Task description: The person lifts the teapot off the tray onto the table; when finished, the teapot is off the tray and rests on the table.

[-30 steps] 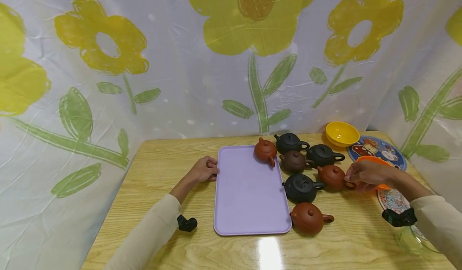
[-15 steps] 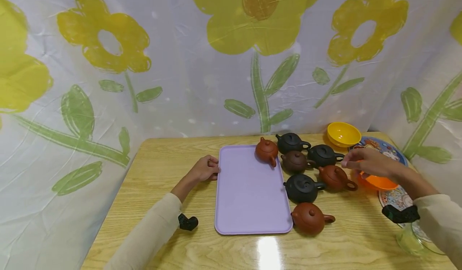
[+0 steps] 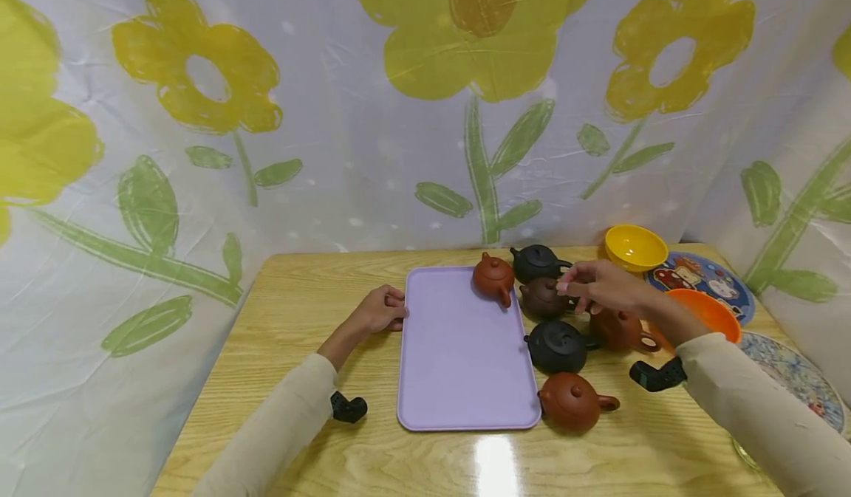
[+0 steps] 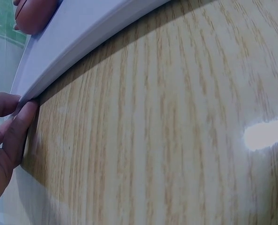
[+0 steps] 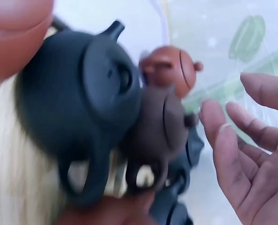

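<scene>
At its left rim, my left hand [image 3: 382, 310] pinches the lilac tray [image 3: 465, 364] between thumb and fingers; the left wrist view shows these fingers [image 4: 23, 119] at the edge. One reddish-brown teapot [image 3: 493, 277] sits on the tray's far right corner. My right hand [image 3: 605, 288] hovers over the dark brown teapot [image 3: 540, 301], fingers [image 5: 230, 154] spread and holding nothing. Around it stand a black teapot [image 3: 532, 263] behind, another black teapot [image 3: 555, 347] in front, and a reddish-brown teapot [image 3: 612, 331] partly under the hand. A further black teapot [image 5: 169, 208] is mostly hidden in the head view.
Another reddish-brown teapot [image 3: 570, 402] stands beside the tray's near right corner. To the right are a yellow bowl [image 3: 634, 247], an orange bowl [image 3: 711, 316], a blue patterned round mat [image 3: 738, 297] and a second patterned mat [image 3: 791, 371]. A flowered cloth [image 3: 319, 150] hangs behind the table.
My right hand has let go of the right reddish-brown teapot's handle, risen, and moved left over the dark brown teapot. My left hand stays at the tray's rim.
</scene>
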